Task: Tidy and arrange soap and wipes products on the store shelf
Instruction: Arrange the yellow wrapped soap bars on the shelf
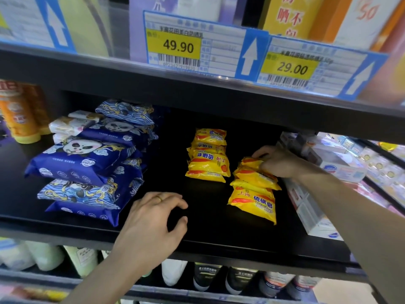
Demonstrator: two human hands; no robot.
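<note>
On the black middle shelf (208, 235) stand two groups of yellow soap packs. One pile (208, 159) sits at the centre back. A second row (254, 189) leans toward the front right. My right hand (276, 161) grips the rearmost yellow soap pack (252, 161) of that row. Blue panda wipes packs (87, 163) are stacked in a slanting heap on the left. My left hand (153, 220) hovers with fingers spread over the bare shelf front, between the wipes and the soap, holding nothing.
White boxed products (311, 207) line the right end of the shelf, close to my right forearm. An orange bottle (19, 115) stands far left. The upper shelf with price tags (177, 46) overhangs. Bottles (208, 277) fill the lower shelf.
</note>
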